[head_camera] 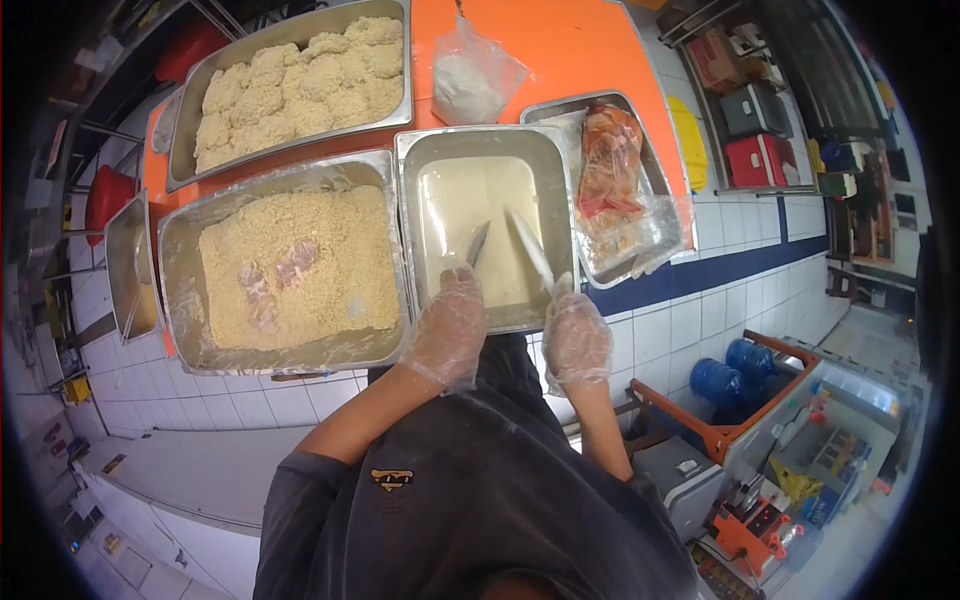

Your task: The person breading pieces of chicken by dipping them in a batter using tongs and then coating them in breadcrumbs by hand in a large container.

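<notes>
Both of my hands wear clear plastic gloves over a steel pan (559, 150) of pale liquid batter (480, 195). My left hand (452, 322) grips a metal utensil (478, 241), its tip angled over the batter. My right hand (576, 334) holds a long utensil (529, 238) coated in white batter. Which kind of utensil each is, I cannot tell. Left of the batter, a steel pan (187, 255) holds yellowish crumb coating (337, 225), with raw meat pieces (296, 262) lying on it.
Crumb-coated pieces (300, 90) fill a steel pan (292, 22) at the upper left. A plastic bag of white powder (469, 86) rests on the orange table (555, 45). To the right, a steel tray (667, 195) bears bagged raw meat (611, 157). Blue water bottles (720, 379) stand at lower right.
</notes>
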Available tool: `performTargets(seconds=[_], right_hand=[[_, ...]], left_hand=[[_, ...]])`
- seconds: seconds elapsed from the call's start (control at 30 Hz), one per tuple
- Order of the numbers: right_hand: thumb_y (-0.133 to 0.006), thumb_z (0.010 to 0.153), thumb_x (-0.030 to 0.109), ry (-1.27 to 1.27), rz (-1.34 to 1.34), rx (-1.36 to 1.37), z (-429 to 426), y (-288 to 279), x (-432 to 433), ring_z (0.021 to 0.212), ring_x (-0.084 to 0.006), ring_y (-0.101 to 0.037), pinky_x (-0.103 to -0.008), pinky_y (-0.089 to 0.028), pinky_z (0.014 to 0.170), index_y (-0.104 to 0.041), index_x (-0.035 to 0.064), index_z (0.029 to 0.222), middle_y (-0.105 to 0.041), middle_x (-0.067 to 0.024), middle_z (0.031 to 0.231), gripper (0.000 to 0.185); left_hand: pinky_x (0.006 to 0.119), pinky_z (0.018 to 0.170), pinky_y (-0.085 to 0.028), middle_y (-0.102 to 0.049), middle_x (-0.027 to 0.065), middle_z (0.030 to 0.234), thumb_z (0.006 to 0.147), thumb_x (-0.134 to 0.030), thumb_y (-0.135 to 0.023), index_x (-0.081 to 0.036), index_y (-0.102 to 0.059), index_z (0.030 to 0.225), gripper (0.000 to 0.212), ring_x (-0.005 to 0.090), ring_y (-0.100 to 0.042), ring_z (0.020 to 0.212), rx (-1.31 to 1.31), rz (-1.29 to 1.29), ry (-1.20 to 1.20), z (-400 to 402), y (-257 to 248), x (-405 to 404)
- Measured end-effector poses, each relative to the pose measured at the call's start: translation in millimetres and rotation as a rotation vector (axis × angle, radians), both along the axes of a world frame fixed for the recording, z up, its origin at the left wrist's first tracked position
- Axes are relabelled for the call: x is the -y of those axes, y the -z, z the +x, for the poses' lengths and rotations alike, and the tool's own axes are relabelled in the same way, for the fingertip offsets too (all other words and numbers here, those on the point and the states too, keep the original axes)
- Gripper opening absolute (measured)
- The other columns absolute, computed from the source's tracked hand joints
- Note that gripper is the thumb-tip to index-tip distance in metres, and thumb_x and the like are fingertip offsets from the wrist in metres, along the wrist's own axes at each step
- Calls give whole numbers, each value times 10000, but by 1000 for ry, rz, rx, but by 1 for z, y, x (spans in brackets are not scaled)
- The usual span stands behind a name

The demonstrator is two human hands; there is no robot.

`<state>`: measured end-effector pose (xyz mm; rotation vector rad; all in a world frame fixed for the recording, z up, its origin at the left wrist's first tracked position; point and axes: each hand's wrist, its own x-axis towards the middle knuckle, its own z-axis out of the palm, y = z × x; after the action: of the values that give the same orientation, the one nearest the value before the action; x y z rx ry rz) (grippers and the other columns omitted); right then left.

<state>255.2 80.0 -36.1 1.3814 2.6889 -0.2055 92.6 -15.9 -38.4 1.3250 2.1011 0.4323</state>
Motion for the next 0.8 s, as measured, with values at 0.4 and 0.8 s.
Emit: performTargets(seconds=[0.4,0.8], right_hand=[[-569,869,33,-176,-39,-470,-107,-59,33,1068,-395,-599,-422,-469,936,-606,-26,1204,-634,-250,1150,342],[-477,945,293,53,138,-133,-340,187,90,1118,-401,-575,-437,-427,1010,-572,-103,1160,-629,-281,1132,461]], left_hand=[[477,1034,-395,-572,263,1222,961,-188,-490,59,-499,1289,411,405,-540,1162,74,414,-95,-133,15,102],[422,1022,-409,-599,203,1265,972,-301,-394,-67,-633,1219,416,373,-551,1189,-90,-123,-691,-438,149,210]])
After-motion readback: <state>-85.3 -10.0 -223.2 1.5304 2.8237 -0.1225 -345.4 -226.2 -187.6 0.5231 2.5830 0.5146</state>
